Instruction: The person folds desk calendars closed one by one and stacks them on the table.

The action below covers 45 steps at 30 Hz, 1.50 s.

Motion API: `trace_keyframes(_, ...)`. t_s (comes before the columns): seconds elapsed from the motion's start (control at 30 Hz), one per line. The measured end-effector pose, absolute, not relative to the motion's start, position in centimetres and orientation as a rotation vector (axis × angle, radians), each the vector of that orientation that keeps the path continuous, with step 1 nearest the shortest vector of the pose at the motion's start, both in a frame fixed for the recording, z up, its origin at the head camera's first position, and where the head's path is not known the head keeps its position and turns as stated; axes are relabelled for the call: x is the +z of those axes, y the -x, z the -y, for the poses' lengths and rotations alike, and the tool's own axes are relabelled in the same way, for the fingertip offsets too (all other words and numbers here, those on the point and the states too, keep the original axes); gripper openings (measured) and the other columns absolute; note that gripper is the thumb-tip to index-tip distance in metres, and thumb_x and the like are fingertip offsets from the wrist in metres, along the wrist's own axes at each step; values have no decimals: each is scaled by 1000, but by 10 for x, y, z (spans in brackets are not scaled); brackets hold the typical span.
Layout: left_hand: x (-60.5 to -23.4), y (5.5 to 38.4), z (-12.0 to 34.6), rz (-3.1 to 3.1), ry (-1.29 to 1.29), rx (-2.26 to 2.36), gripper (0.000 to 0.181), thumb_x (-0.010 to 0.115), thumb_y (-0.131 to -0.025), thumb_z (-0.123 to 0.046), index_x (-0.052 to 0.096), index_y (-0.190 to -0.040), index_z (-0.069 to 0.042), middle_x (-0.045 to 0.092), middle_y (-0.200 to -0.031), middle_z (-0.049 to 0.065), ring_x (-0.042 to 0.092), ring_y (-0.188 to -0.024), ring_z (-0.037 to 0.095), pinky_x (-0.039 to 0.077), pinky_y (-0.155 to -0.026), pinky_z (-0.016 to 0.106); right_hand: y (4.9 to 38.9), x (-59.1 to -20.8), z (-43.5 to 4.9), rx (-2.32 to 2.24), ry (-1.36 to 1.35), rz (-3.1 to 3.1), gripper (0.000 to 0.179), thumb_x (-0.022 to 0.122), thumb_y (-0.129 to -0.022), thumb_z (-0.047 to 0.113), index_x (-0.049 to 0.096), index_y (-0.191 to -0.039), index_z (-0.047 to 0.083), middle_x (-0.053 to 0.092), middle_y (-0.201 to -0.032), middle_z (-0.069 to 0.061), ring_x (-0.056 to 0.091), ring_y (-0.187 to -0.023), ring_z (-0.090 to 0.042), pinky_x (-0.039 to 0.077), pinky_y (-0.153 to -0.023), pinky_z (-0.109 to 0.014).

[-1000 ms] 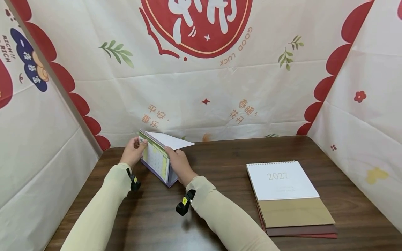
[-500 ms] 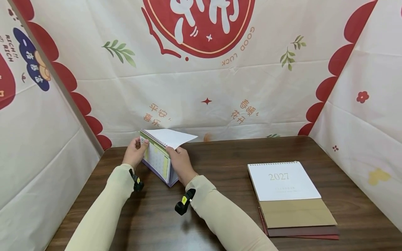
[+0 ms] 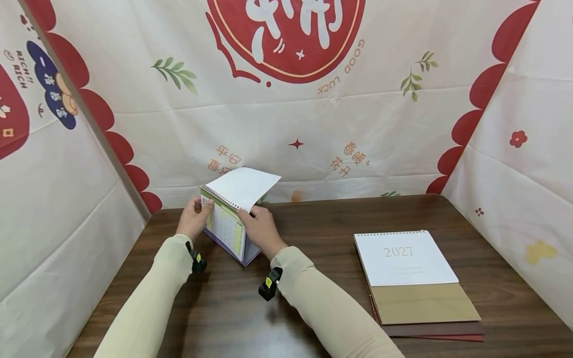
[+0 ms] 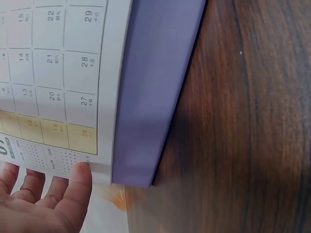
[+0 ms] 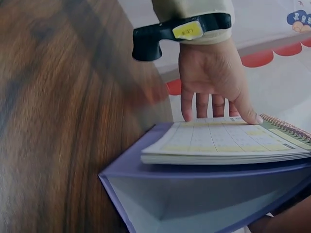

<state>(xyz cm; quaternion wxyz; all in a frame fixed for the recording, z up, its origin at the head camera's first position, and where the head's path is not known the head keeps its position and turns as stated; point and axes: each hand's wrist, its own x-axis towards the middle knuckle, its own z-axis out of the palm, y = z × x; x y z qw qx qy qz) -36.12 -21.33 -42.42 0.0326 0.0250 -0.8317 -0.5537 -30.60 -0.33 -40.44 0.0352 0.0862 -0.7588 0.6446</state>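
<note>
A spiral-bound desk calendar [image 3: 227, 228] stands like a tent on the table at the left, its dated page marked 07 facing me. Its purple stand [image 4: 150, 92] shows below the pages. My left hand [image 3: 192, 220] grips the calendar's left edge, thumb [image 4: 80, 177] on the page and fingers behind. At the right end of the spiral [image 5: 286, 128], my right hand [image 3: 263, 229] holds the top corner, thumb in front. A white sheet [image 3: 245, 186] slants up and back from the spiral above that hand. In the right wrist view, only a dark bit of the right hand shows.
A second calendar [image 3: 405, 256] with a white "2027" cover and a gold lower band [image 3: 425, 303] lies at the right, with dark red boards under it. The brown wooden table [image 3: 313, 283] ends at a printed cloth backdrop [image 3: 286, 119].
The white sheet has risen from nearly level to a steeper slant, its free corner moving up. Both hands keep their hold on the calendar; the right one has shifted slightly to the right.
</note>
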Motion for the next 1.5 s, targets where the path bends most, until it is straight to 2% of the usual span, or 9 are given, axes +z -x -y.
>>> trace_keyframes(0.3, -428, 362, 214, 2577, -80, -1673, 83, 50, -97, -59, 29, -152, 0, 38, -147, 24, 40, -130, 36, 38, -105, 50, 308, -404, 0, 1679, -403, 2400, 45, 55, -99, 28, 40, -59, 13, 47, -55, 4, 35, -46, -10, 27, -44, -25)
trace_keyframes(0.4, -427, 362, 214, 2564, -64, -1694, 81, 51, -97, -57, 29, -151, 0, 38, -146, 25, 41, -131, 37, 40, -104, 50, 310, -403, -2, 1579, -487, 2400, 37, 51, -100, 25, 60, -67, 10, 48, -58, 1, 27, -43, -10, 27, -43, -25)
trace_keyframes(0.47, -426, 362, 214, 2551, -51, -1715, 80, 52, -98, -54, 28, -151, 0, 38, -146, 25, 42, -131, 37, 41, -103, 51, 310, -402, -4, 1544, -525, 2413, 31, 49, -101, 25, 77, -95, 13, 55, -64, -1, 25, -43, -11, 28, -43, -25)
trace_keyframes(0.57, -425, 363, 214, 2535, -41, -1734, 80, 53, -98, -53, 26, -152, 0, 38, -147, 25, 43, -132, 37, 42, -102, 52, 310, -401, -6, 1569, -524, 2414, 33, 50, -101, 25, 67, -129, 23, 65, -75, -2, 27, -42, -11, 31, -43, -25)
trace_keyframes(0.67, -425, 363, 214, 2554, -47, -1719, 82, 52, -97, -56, 24, -153, -2, 37, -149, 24, 41, -133, 38, 42, -102, 52, 310, -400, -6, 1577, -536, 2411, 31, 49, -101, 25, 77, -96, 13, 52, -60, 1, 28, -43, -11, 30, -44, -25)
trace_keyframes(0.77, -424, 363, 214, 2571, -58, -1721, 84, 51, -97, -58, 24, -154, -4, 36, -150, 23, 41, -133, 37, 42, -102, 53, 311, -400, -5, 1578, -548, 2399, 36, 49, -101, 24, 55, -69, 8, 31, -52, 2, 26, -43, -11, 28, -44, -25)
trace_keyframes(0.9, -420, 362, 217, 2595, -36, -1726, 86, 53, -96, -57, 24, -154, 0, 36, -149, 26, 41, -133, 39, 41, -103, 54, 309, -401, -5, 1591, -530, 2408, 29, 50, -101, 25, 78, -100, 16, 39, -54, 3, 27, -43, -10, 29, -43, -25)
trace_keyframes(1.0, -411, 359, 220, 2653, -24, -1668, 85, 54, -98, -54, 22, -154, 1, 35, -150, 28, 38, -135, 42, 38, -105, 54, 308, -401, -6, 1609, -506, 2416, 32, 51, -101, 25, 68, -129, 24, 53, -63, 1, 29, -43, -10, 32, -44, -26)
trace_keyframes(1.5, -293, 325, 195, 1914, -23, -1518, 40, 50, -102, -28, 45, -138, -11, 49, -134, 5, 46, -126, 13, 35, -107, 26, 309, -403, -5, 1622, -497, 2393, 32, 52, -100, 25, 68, -128, 24, 72, -108, 3, 54, -65, -9, 44, -58, -25)
